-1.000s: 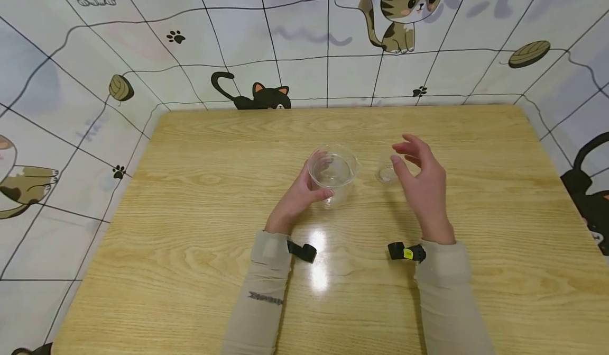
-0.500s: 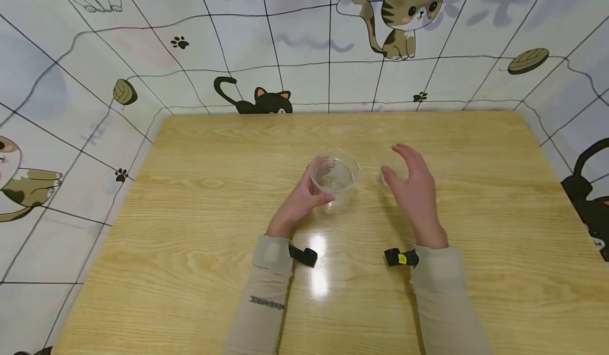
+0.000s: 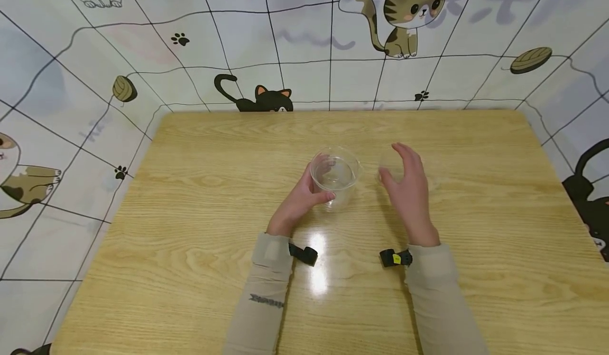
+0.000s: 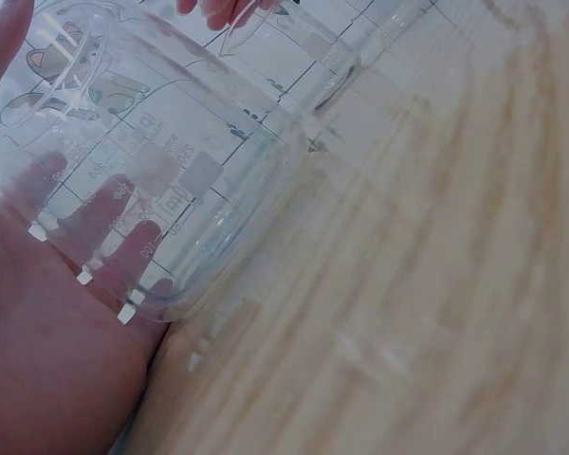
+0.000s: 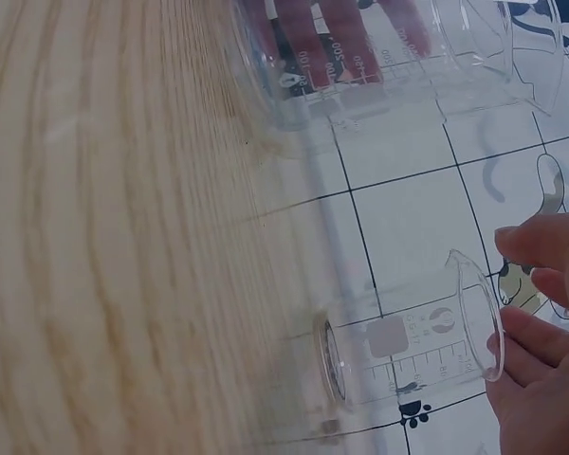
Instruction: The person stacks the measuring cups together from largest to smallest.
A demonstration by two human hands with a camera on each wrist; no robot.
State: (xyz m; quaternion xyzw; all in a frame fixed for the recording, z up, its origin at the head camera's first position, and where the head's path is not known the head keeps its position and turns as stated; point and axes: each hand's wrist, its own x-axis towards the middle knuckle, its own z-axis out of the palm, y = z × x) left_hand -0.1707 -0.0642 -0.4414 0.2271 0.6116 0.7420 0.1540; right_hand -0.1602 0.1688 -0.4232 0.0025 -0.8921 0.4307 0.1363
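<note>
My left hand grips the large clear beaker from its left side, thumb in front; in the left wrist view its fingers show through the printed glass. The large beaker stands on the table. To its right, a smaller clear beaker stands upright, with a spout and graduation marks. My right hand is beside it, thumb and fingers apart. In the right wrist view, fingertips of that hand lie by the small beaker's rim; whether they touch it, I cannot tell.
Both beakers are on a wooden table, in its middle to rear part. Behind and at both sides rise white walls with grid lines and cat drawings. A black strap with a small device is on each wrist.
My right hand has moved left and slightly down, around the small beaker, with thumb and fingers apart. My left hand keeps its grip on the large beaker.
</note>
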